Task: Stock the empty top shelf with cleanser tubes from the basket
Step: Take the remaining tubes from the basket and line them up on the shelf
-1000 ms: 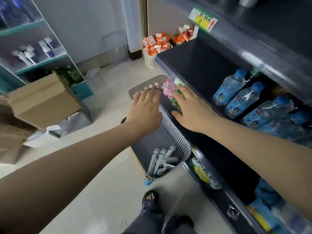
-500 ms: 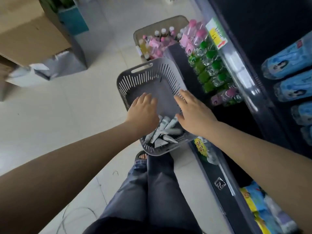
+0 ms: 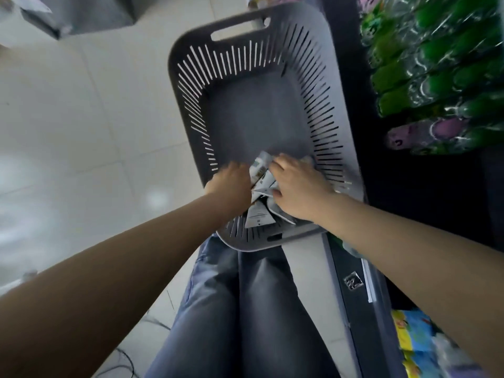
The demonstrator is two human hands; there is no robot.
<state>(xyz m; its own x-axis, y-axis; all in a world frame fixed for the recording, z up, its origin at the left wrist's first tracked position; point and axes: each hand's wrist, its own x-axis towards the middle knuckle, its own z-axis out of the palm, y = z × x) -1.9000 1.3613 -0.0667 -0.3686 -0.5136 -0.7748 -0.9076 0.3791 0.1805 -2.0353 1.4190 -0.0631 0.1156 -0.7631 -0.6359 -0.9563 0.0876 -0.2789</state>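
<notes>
A grey slatted plastic basket (image 3: 245, 58) stands on the floor in front of my legs. Several white cleanser tubes (image 3: 259, 214) lie heaped at its near end. My left hand (image 3: 231, 186) and my right hand (image 3: 297, 192) are both down inside the basket, on either side of the heap, with fingers curled around tubes. More tubes (image 3: 260, 170) stick up between the two hands. How firmly each hand grips is blurred. The top shelf is out of view.
A dark shelf unit (image 3: 409, 200) runs along the right, with green bottles (image 3: 436, 64) and purple-capped ones (image 3: 436, 132) on a low shelf. Colourful packs (image 3: 417, 339) sit at the lower right. A cardboard box (image 3: 81, 15) rests on the pale tiled floor (image 3: 68, 132) at the upper left.
My head has tipped down from the shelves to the basket. Both hands dropped from the shelf edge into the basket and closed onto the tubes.
</notes>
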